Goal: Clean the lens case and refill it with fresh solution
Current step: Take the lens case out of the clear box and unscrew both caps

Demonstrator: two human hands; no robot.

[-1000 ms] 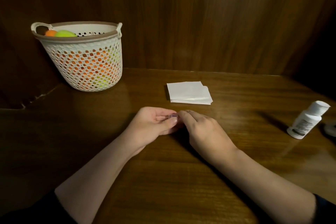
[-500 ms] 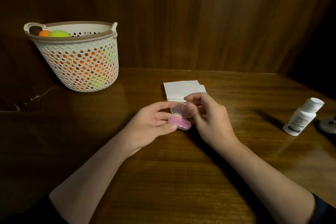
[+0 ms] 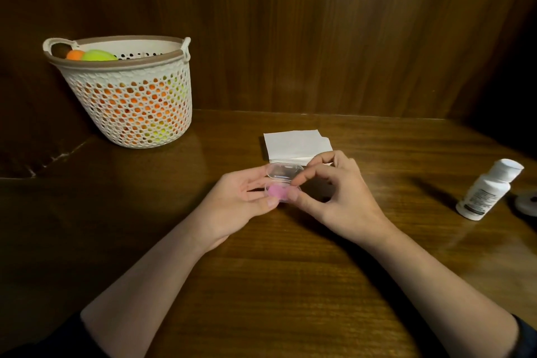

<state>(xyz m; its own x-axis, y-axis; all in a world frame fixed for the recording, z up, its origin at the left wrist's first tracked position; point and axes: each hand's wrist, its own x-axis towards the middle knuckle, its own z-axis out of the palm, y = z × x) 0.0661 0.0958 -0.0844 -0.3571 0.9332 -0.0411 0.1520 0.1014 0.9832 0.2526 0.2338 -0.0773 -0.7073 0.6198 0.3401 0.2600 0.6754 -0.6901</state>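
Wooden table [image 3: 261, 285], tissues [image 3: 293, 144] (behind hands), basket [image 3: 130, 102], bottle [image 3: 485, 192]

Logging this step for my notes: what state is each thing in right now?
Small pink lens case with clear lid: open, lid flipped up.
Left hand: holds the case's base.
Right hand: pinches the case's right end.
White plastic solution bottle: upright, uncapped.
Folded white tissue: flat, untouched.
White perforated basket: upright, holds coloured balls.

basket [image 3: 130, 102] far upper-left of left hand [image 3: 232, 206], orange and green balls [image 3: 98, 55] inside. small round item [image 3: 527, 204] at right edge, unclear.
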